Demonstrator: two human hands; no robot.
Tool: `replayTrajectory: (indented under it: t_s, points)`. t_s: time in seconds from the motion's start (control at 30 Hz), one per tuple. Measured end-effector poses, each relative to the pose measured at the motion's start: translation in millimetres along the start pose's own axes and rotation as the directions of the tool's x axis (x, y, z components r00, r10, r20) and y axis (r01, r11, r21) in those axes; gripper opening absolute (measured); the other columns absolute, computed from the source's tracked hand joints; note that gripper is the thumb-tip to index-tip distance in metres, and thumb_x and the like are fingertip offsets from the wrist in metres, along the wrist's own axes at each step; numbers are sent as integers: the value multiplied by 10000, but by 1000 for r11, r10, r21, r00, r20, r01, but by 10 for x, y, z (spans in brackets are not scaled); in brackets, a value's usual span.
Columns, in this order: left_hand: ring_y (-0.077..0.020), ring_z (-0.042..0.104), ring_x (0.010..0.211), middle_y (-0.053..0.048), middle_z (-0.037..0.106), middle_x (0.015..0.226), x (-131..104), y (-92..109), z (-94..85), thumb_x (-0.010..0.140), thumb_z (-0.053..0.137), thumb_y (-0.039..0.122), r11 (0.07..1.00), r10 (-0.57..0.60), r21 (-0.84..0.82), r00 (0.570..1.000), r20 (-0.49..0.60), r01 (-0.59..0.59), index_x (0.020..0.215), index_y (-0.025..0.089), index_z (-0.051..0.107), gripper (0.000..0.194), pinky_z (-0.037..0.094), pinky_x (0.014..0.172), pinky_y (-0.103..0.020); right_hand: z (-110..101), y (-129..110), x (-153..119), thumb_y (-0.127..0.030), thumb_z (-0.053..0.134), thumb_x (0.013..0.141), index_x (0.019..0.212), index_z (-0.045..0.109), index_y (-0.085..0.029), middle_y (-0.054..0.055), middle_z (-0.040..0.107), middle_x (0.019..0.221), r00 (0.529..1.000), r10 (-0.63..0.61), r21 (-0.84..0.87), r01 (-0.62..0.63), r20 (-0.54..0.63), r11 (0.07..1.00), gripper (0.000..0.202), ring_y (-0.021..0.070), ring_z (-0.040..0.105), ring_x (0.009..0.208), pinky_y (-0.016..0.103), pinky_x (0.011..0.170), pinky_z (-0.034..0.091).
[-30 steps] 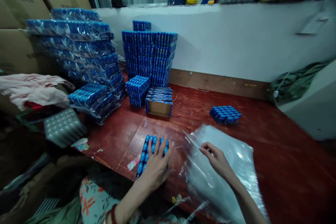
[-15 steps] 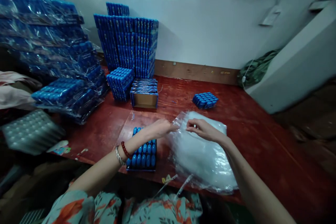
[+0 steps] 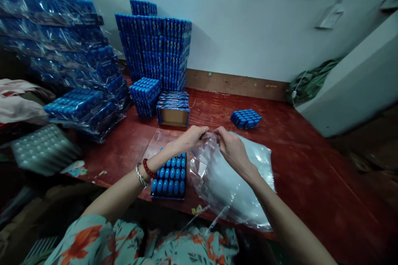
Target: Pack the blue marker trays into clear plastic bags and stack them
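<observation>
Both my hands pinch the upper edge of a clear plastic bag [image 3: 200,163], which hangs crumpled between them. My left hand [image 3: 195,136], with a red bead bracelet and a silver bangle at the wrist, grips its left side. On the other side, my right hand [image 3: 231,149] has its fingers closed on the film. Under the bag lies a flat stack of clear plastic bags [image 3: 255,182]. Beneath my left forearm sits a tray of blue oval pieces [image 3: 169,178], partly covered by the arm.
Tall stacks of blue packs [image 3: 155,49] stand by the wall, with an open-fronted box [image 3: 173,116] before them. Film-wrapped blue packs [image 3: 56,41] pile up at left, above a grey bumpy tray [image 3: 45,149]. A small blue pack [image 3: 245,119] rests on the red table [image 3: 311,165].
Both hands have moved up and slightly away from me, lifting the near bag's edge off the stack. The film between them is now pulled up and crumpled. The view has shifted slightly.
</observation>
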State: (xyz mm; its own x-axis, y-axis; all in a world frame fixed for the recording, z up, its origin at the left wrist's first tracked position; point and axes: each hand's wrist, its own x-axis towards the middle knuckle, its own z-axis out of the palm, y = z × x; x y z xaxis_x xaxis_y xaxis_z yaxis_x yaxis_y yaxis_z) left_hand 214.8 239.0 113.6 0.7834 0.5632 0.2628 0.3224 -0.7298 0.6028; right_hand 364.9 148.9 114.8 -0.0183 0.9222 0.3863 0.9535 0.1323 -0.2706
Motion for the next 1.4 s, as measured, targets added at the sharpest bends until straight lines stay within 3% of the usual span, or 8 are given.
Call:
replayTrajectory:
  t_s: [0.23, 0.47, 0.63, 0.9, 1.03, 1.13, 1.3, 1.4]
  points:
    - [-188, 591, 699, -34, 604, 746, -508, -204, -528, 821, 502, 139, 873, -266, 397, 959, -95, 282, 1023, 180, 531, 209, 360, 603, -233, 112, -377, 183, -366, 478, 925, 1019, 573, -203, 36, 697, 752, 987, -161, -28, 161, 14, 987, 211, 177, 648, 648, 223, 509, 288]
    - [-179, 597, 701, -39, 643, 784, -936, -353, -936, 839, 459, 156, 803, -371, 435, 913, -168, 407, 906, 183, 567, 130, 318, 572, -224, 102, -694, 448, -416, 455, 936, 1115, 545, -241, 64, 720, 941, 984, -114, -217, 142, 135, 966, 266, 217, 681, 831, 230, 532, 300]
    - [-217, 636, 771, -60, 671, 833, -1141, -367, -965, 902, 436, 263, 760, -434, 484, 893, -117, 433, 879, 187, 571, 156, 361, 605, -242, 147, -810, 457, -301, 446, 937, 1062, 585, -244, 71, 720, 899, 954, -120, -263, 194, 275, 945, 196, 236, 682, 849, 242, 553, 324]
    - [-259, 667, 882, -104, 690, 968, -1186, -456, -715, 916, 346, 146, 619, -489, 534, 815, -311, 575, 1136, 188, 497, 270, 446, 669, -288, 406, -644, 585, -104, 404, 872, 1030, 617, -224, 102, 689, 961, 979, 121, -285, -71, 162, 956, 291, 223, 671, 834, 258, 605, 385]
    - [-221, 647, 929, -108, 671, 1017, -1248, -766, -441, 935, 316, 164, 590, -527, 341, 669, -525, 732, 1269, 188, 452, 362, 459, 735, -279, 829, -452, 588, -261, 397, 889, 995, 629, -198, 115, 695, 964, 960, 279, 70, -279, 7, 958, 262, 239, 659, 878, 281, 677, 422]
    - [-204, 635, 975, -122, 663, 1093, -1412, -1089, 3, 917, 285, 116, 568, -636, 186, 571, -519, 802, 1313, 158, 462, 436, 465, 814, -284, 1275, -372, 408, -289, 342, 860, 856, 626, -187, 108, 711, 826, 945, 324, 255, -322, 39, 912, 301, 233, 672, 805, 280, 670, 451]
    - [-283, 454, 1270, -132, 513, 1379, -1648, -1558, 767, 847, 391, 117, 566, -677, 237, 610, -413, 789, 1301, 151, 546, 481, 352, 1049, -427, 1918, -153, 102, -409, 246, 840, 834, 600, -196, 104, 716, 757, 952, 270, 469, -305, 143, 829, 413, 238, 686, 714, 310, 649, 503]
    - [-255, 491, 1241, -79, 555, 1347, -1788, -1640, 1036, 851, 414, 182, 635, -635, 149, 623, -458, 758, 1245, 261, 604, 444, 398, 1021, -429, 2110, 2, 24, -565, 309, 785, 909, 645, -173, 158, 719, 973, 945, 223, 502, -317, 239, 805, 532, 281, 677, 941, 368, 830, 512]
